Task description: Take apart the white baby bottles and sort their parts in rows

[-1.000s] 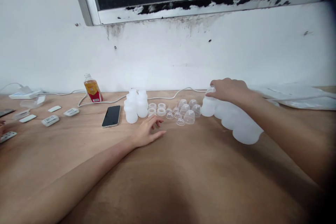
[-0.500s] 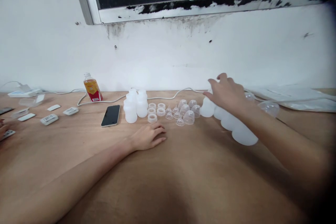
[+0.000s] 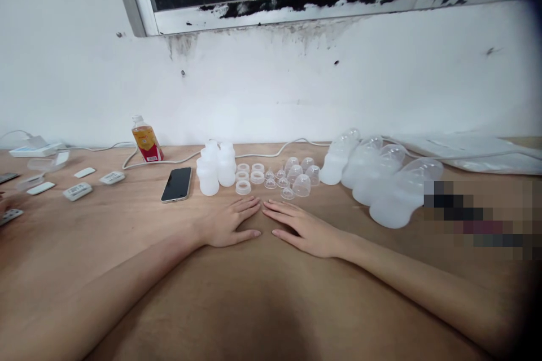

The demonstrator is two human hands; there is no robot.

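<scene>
Holding nothing in left hand [image 3: 231, 221] or right hand [image 3: 307, 229]; resting both open, palms down on the table [image 3: 127, 214], fingertips nearly meeting. Presumably kept just short of the parts so as not to disturb the sorting. Found nearest: rings [image 3: 243, 187] ahead of left fingertips, small clear caps [image 3: 282, 181] ahead of right.

Judged grouped by kind in a left-to-right run, likely to keep like parts together and within reach; capped bottles [image 3: 387, 208] strung out at the right end, probably to separate complete from loose.

Counted five rings, five small clear caps, five larger clear domes [image 3: 302, 185], four capped bottles. Loose white bottles [image 3: 209, 177]: apparently five, in two columns; overlapped, cannot be sure. Also noted, farther left: one phone [image 3: 176, 184] lying flat, one drink bottle [image 3: 147, 144] standing upright.
</scene>
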